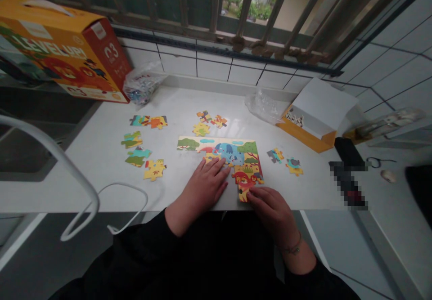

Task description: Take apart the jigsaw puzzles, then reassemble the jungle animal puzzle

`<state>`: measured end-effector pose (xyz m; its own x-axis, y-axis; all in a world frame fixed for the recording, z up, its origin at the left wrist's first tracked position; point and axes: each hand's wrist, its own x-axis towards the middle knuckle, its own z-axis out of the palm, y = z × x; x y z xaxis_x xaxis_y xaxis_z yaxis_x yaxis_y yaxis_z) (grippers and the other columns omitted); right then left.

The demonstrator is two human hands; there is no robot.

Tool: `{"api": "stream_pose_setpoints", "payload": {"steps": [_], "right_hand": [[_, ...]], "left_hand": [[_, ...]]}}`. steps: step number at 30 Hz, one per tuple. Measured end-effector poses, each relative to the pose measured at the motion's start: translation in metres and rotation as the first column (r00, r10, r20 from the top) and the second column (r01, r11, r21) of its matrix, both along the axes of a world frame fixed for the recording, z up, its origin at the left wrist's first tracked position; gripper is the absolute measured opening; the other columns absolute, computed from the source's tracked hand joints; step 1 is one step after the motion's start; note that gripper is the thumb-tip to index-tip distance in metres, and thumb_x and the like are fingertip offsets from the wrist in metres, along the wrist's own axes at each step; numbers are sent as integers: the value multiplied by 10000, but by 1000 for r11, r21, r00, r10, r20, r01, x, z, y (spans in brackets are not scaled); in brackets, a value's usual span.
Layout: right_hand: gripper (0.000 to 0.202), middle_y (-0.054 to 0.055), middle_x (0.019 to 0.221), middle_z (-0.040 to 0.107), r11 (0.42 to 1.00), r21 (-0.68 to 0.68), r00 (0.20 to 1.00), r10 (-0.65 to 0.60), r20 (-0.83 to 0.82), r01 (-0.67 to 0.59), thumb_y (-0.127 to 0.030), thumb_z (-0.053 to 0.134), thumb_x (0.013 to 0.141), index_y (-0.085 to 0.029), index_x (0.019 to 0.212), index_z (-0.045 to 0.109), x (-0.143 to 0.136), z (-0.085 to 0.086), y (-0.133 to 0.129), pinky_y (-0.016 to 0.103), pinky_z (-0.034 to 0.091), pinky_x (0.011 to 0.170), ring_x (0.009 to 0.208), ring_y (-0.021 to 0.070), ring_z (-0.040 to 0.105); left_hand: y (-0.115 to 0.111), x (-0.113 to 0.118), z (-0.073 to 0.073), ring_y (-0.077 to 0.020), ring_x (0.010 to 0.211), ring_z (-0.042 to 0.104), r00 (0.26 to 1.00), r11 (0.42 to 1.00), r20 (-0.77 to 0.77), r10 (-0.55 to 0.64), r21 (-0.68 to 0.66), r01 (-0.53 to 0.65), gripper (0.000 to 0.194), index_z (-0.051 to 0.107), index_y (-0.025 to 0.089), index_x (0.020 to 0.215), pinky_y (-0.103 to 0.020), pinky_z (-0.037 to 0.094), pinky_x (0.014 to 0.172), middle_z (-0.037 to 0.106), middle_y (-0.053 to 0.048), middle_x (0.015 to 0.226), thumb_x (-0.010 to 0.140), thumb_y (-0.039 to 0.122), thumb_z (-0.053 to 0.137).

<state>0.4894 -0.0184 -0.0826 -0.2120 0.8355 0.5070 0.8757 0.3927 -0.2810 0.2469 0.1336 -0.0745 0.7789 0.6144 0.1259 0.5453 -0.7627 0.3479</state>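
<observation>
A partly joined jigsaw puzzle (249, 147) with a blue elephant lies flat on the white counter in front of me. My left hand (208, 184) rests with its fingers stretched out on the puzzle's lower left edge. At the lower right, my right hand (270, 205) pinches a yellow and red puzzle piece (243, 194) between thumb and fingers, right below the lion's face. Whether that piece is locked into the puzzle I cannot tell. Loose pieces lie to both sides: a gray and yellow piece (276, 154) on the right, and a yellow piece (155, 169) on the left.
An orange puzzle box (67, 52) stands at the back left beside a plastic bag of pieces (141, 86). Toward the back right sit crumpled clear plastic (261, 105) and an open yellow box (307, 131). A white cable (91, 178) loops over the counter's left front edge.
</observation>
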Motion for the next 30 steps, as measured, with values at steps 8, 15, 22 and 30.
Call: {"api": "stream_pose_setpoints", "payload": {"steps": [8, 15, 22, 30], "right_hand": [[413, 88, 1393, 787, 991, -85, 994, 106, -3, -106, -91, 636, 1064, -272, 1425, 717, 5, 1, 3, 491, 674, 1060, 1267, 276, 749], [259, 92, 1361, 801, 991, -82, 988, 110, 106, -102, -187, 666, 1079, -232, 1326, 731, -3, 2, 17, 482, 666, 1033, 1229, 288, 749], [134, 106, 1338, 792, 978, -207, 990, 7, 138, 22, -277, 675, 1086, -225, 1197, 729, -27, 13, 24, 506, 618, 1053, 1189, 302, 736], [185, 114, 1264, 801, 976, -217, 994, 3, 107, 21, -251, 657, 1087, -240, 1256, 731, -33, 18, 25, 496, 641, 964, 1114, 302, 749]], "left_hand": [[3, -3, -2, -350, 1588, 481, 1000, 1000, -18, -2, 1, 2, 455, 625, 240, 1547, -633, 376, 1312, 507, -136, 1720, 1102, 265, 529], [9, -11, -5, -367, 1575, 500, 999, 999, -14, 46, 23, -46, 448, 643, 220, 1525, -640, 389, 1308, 512, -143, 1714, 1090, 213, 537], [14, -18, -8, -366, 1571, 501, 999, 999, 35, 32, -2, -32, 436, 646, 213, 1506, -694, 374, 1298, 507, -163, 1712, 1085, 224, 534], [70, -52, 21, -316, 1394, 637, 969, 986, 202, 141, 60, -156, 380, 675, 154, 1408, -572, 503, 1233, 705, -181, 1450, 1078, 212, 496]]}}
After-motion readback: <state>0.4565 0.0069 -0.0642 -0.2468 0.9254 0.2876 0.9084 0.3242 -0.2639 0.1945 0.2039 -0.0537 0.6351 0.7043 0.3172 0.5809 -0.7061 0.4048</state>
